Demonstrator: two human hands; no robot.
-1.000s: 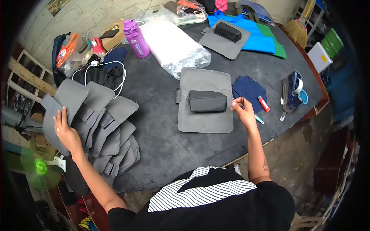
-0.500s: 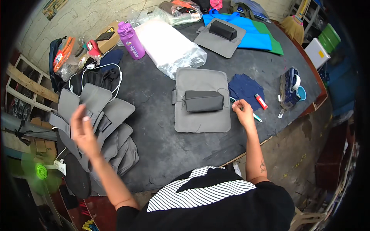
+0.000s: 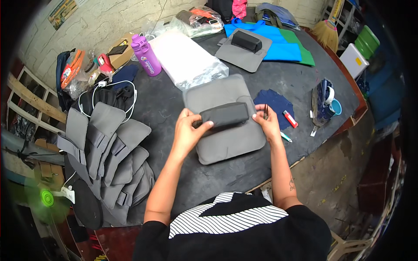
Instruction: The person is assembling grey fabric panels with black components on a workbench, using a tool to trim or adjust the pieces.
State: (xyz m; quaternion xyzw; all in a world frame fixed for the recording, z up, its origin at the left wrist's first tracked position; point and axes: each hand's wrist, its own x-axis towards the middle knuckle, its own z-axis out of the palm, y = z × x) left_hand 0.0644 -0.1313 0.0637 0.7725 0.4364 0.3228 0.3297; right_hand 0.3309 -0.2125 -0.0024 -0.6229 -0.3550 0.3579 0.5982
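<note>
Pinching the left end of a dark pouch (image 3: 224,116), the left hand (image 3: 187,130) steadies a gray panel (image 3: 230,142) near the middle of the tabletop (image 3: 300,89). The right hand (image 3: 267,123) closes around a small dark tool (image 3: 266,111), perhaps snips, though its shape is hard to make out, with the thumb at the panel's right edge. A tool carried so near the fabric could nick it if the fingers slip; a hard pull on the pouch could strain its seam. Half a second earlier, the left hand is over the gray pile (image 3: 115,169); now it is on the pouch, and the panel sits turned askew.
</note>
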